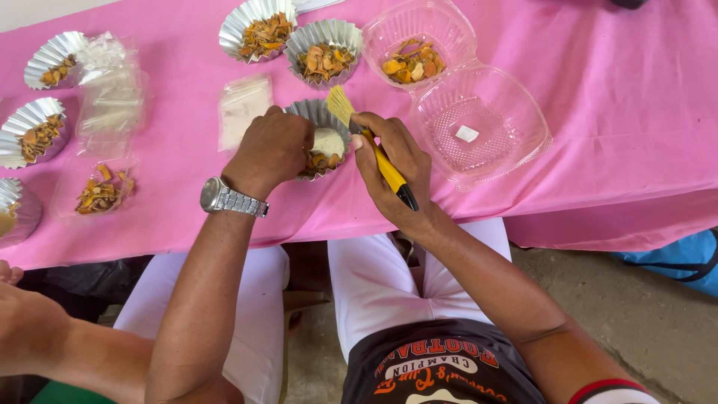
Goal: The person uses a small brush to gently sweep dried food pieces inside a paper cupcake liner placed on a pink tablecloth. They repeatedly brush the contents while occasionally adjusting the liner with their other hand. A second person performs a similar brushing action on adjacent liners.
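Over pink cloth (598, 112), left hand (271, 150) seemingly steadying foil cup (310, 112), right hand (393, 168) gripping brush (372, 146)

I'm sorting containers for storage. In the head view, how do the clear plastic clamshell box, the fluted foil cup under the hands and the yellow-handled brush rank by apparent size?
1. Clear plastic clamshell box, opened flat: clearly largest.
2 and 3. Yellow-handled brush and fluted foil cup: too close to rank; the left hand covers part of the cup.

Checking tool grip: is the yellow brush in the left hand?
No, the right hand holds the yellow brush, while the left hand rests on the foil cup.
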